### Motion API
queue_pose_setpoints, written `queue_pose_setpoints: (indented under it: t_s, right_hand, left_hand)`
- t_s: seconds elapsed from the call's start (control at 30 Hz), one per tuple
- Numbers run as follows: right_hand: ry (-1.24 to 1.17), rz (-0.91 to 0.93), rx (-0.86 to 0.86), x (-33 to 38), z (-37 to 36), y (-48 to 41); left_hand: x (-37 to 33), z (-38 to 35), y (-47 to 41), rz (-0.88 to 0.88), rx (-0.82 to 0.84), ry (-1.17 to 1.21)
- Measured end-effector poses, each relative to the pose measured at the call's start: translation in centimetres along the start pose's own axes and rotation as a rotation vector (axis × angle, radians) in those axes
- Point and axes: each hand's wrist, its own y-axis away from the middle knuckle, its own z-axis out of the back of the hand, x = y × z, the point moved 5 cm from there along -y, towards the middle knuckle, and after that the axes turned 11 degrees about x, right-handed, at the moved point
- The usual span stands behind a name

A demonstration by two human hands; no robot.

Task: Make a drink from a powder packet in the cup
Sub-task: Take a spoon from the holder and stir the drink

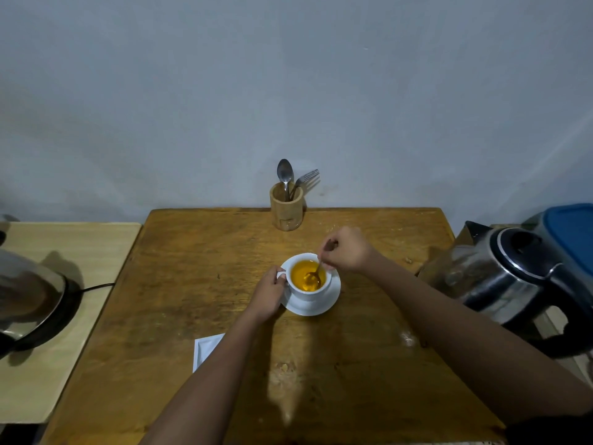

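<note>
A white cup (306,293) filled with orange liquid stands on a white saucer (330,300) in the middle of the wooden table (192,284). My left hand (269,292) grips the cup's handle on its left side. My right hand (343,250) is above the cup's right rim and pinches the stem of a small spoon (316,273), whose bowl dips into the liquid. A white packet (205,348) lies flat near the table's left front, partly under my left forearm.
A wooden holder (286,210) with a spoon and a fork stands at the table's back edge. A steel electric kettle (513,277) is at the right, a blue-lidded container (571,229) behind it. Another steel kettle (29,300) sits on a pale side table at the left.
</note>
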Motion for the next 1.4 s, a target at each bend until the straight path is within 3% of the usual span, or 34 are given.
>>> queue_pose_setpoints:
  t_s: [0.07,0.17,0.33,0.67,0.93,1.27,1.4]
  right_hand:
    - [-0.025,0.047,-0.063,0.0,0.1,0.3]
    - [0.118,0.176,-0.119,0.7,-0.6,0.8]
    - [0.305,0.305,-0.064,1.8,-2.7,0.7]
    - [0.359,0.551,0.018,2.8,-3.9,1.5]
    - [0.368,0.549,0.121,1.9,-2.4,1.6]
    - [0.441,0.64,-0.028,1.6,-2.9,1.9]
    - [0.486,0.693,0.0,1.9,-4.2,2.1]
  left_hand:
    - [0.0,0.0,0.0,-0.01,0.004,0.008]
    - [0.0,0.1,0.1,-0.033,0.013,0.036]
    - [0.0,0.2,0.1,-0.038,0.032,0.079]
    - [0.3,0.4,0.0,-0.027,0.073,0.15]
    - [0.3,0.5,-0.2,-0.012,0.075,0.116]
    - [0.2,0.6,0.0,-0.012,0.098,0.09]
    - [0.2,0.6,0.0,-0.008,0.097,0.086]
